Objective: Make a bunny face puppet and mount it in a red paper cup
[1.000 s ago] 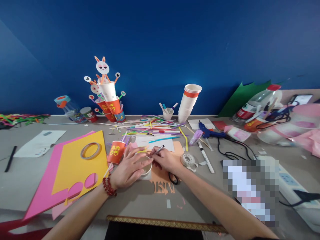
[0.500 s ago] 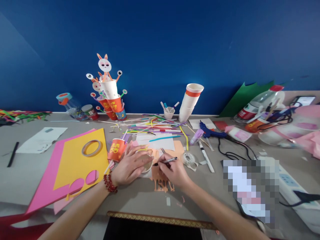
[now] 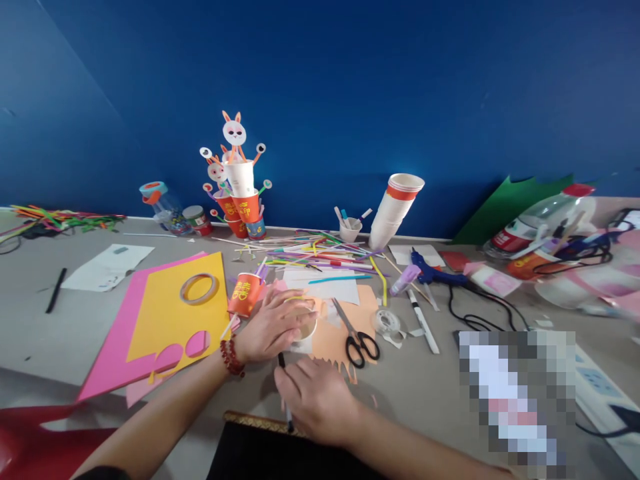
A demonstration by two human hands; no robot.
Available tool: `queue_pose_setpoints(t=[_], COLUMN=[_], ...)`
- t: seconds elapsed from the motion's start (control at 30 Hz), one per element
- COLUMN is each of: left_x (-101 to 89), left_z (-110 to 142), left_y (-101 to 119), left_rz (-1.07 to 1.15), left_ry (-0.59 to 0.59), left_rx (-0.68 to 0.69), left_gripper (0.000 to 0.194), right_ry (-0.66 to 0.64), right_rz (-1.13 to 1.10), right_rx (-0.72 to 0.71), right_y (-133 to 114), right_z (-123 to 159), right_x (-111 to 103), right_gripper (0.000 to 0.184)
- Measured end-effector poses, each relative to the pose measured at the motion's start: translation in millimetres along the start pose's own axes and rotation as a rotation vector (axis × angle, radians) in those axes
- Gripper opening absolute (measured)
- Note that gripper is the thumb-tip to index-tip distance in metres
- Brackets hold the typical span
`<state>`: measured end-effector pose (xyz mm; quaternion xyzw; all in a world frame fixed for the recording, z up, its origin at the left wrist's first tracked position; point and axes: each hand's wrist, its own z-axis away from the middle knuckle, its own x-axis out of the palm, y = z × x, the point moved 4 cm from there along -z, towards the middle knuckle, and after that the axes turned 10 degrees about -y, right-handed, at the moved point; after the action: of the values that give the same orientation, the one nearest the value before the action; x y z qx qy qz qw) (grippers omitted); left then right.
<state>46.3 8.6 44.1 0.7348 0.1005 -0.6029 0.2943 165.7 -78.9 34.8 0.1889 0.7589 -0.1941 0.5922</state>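
My left hand lies over a round, pale-rimmed thing, holding it down with the thumb on the near side and the fingers across its top. The hand covers much of it, so I cannot tell whether it is a cup or a tape roll. White paper shows under its near edge. Near the table's front edge, my right hand is closed around a black-and-white marker, its dark end pointing away from me. Black-handled scissors lie partly spread on orange paper with a jagged near edge.
A red paper cup stands left of my hands. Yellow sheets carry a tape ring. Behind are coloured sticks, rabbit-topped cups and stacked cups. A tape dispenser, marker and glue gun lie right.
My right hand has moved from beside the round thing toward me and left, with the marker still in it. The scissors are now uncovered. My left hand stays on the round thing; the view has shifted.
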Motion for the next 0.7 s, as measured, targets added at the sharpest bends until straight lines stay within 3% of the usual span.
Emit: queue_pose_setpoints(t=[0.13,0.7], left_x=[-1.5,-2.7], left_z=[-0.3,-0.5], left_y=[1.1,-0.8], left_rz=[0.003,0.024], left_ry=[-0.009,0.003], left_rx=[0.0,0.032], left_gripper=[0.044,0.042], right_ry=[-0.008,0.003], right_rz=[0.097,0.179], right_rx=[0.027,0.128], right_y=[-3.8,-3.0], right_z=[-11.9,-29.3], right_x=[8.8,22.5], right_gripper=[0.008,0.007])
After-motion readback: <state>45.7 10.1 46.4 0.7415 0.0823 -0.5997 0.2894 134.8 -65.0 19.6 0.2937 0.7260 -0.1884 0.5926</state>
